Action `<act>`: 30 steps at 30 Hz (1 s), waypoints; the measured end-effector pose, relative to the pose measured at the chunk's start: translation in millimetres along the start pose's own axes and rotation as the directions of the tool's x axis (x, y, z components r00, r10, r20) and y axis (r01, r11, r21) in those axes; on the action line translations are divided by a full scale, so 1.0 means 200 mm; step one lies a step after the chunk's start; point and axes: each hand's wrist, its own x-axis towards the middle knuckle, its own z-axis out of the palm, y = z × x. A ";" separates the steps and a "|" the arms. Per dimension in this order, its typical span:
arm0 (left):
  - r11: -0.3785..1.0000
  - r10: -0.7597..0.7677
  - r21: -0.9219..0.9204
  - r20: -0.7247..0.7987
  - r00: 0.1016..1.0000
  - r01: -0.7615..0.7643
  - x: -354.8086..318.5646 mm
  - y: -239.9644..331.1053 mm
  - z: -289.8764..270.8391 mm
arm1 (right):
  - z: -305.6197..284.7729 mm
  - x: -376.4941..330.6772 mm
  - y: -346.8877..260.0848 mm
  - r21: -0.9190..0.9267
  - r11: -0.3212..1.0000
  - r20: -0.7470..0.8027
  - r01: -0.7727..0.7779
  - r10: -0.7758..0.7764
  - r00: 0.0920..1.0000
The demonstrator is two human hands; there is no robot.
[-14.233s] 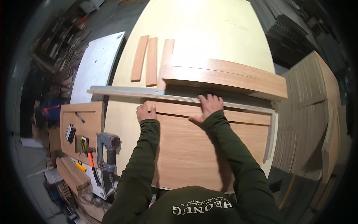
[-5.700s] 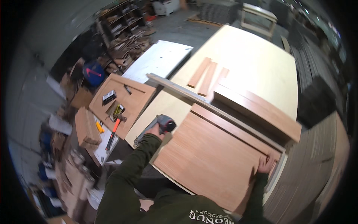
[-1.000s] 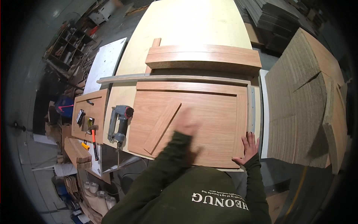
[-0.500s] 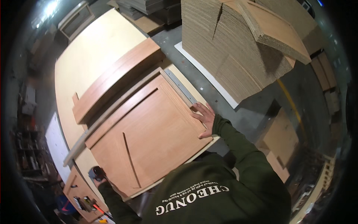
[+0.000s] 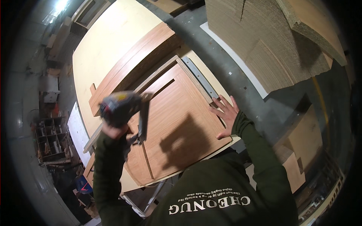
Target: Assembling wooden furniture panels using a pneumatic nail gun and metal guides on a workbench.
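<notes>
Left hand (image 5: 114, 132) aloft, right hand (image 5: 227, 117) splayed.

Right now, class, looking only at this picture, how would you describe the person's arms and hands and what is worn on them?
The left sleeve and right sleeve are long, dark green and creased. The left fingers and right fingers are bare, with no gloves showing. The matching green top has white lettering.

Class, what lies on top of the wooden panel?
A slanting strip, edge strips and the right hand. The nail gun hides part of the panel, so anything there cannot be seen.
</notes>
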 end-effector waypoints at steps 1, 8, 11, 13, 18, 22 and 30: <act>0.996 0.085 0.007 -0.077 0.993 -0.085 0.15 -0.01 0.07 | 0.00 0.00 0.01 -0.017 1.000 0.003 -0.012 0.012 1.000; 0.224 -0.654 -0.564 0.518 0.552 0.795 0.60 0.11 0.24 | -0.01 -0.01 0.06 0.043 0.999 0.007 -0.009 0.009 1.000; 0.229 -0.664 -0.573 0.499 0.557 0.787 0.63 0.09 0.31 | -0.01 -0.01 0.06 0.082 0.996 0.014 -0.025 0.024 1.000; 0.193 -0.639 -0.628 0.503 0.582 0.754 0.63 0.06 0.30 | -0.01 -0.01 0.07 0.094 0.996 -0.010 -0.014 0.015 1.000; 0.285 -0.574 -0.674 0.449 0.685 0.681 0.64 0.04 0.34 | 0.01 0.00 0.08 0.100 0.995 0.005 -0.019 0.018 1.000; 0.220 -0.632 -0.590 0.521 0.574 0.777 0.66 0.09 0.29 | 0.01 0.00 0.08 0.094 0.995 0.002 -0.014 0.014 1.000; 0.221 -0.677 -0.484 0.549 0.490 0.847 0.68 0.11 0.29 | 0.02 -0.01 0.07 0.060 0.998 0.024 -0.022 0.021 1.000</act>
